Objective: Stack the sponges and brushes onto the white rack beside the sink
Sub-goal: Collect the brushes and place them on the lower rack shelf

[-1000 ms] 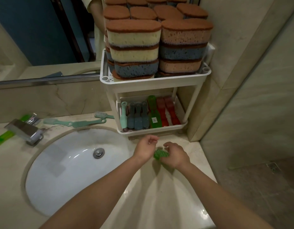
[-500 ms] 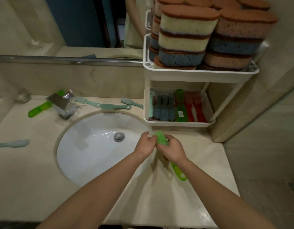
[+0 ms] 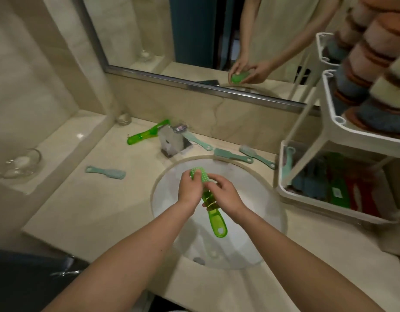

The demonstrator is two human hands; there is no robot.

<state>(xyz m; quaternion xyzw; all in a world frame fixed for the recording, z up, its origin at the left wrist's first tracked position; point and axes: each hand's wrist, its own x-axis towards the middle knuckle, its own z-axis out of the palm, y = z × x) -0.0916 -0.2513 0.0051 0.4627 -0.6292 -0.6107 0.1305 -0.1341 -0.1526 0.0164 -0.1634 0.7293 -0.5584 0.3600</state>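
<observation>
Two hands on one green brush, held above the sink: the left hand grips the bristle head, the right hand curls round the neck. Step in hand: brush lifted, not yet racked. Next move calls for a swing right into the lower tier of the white rack at the table's right edge. Loose on the table: four teal brushes, three along the back edge; a second green brush there too. The sponges fill the top tier, probably all racked; too blurred to count.

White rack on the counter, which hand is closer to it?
Right. The right hand holds the green brush on the side toward the white rack; the left hand grips it on the far side, farther away.
</observation>
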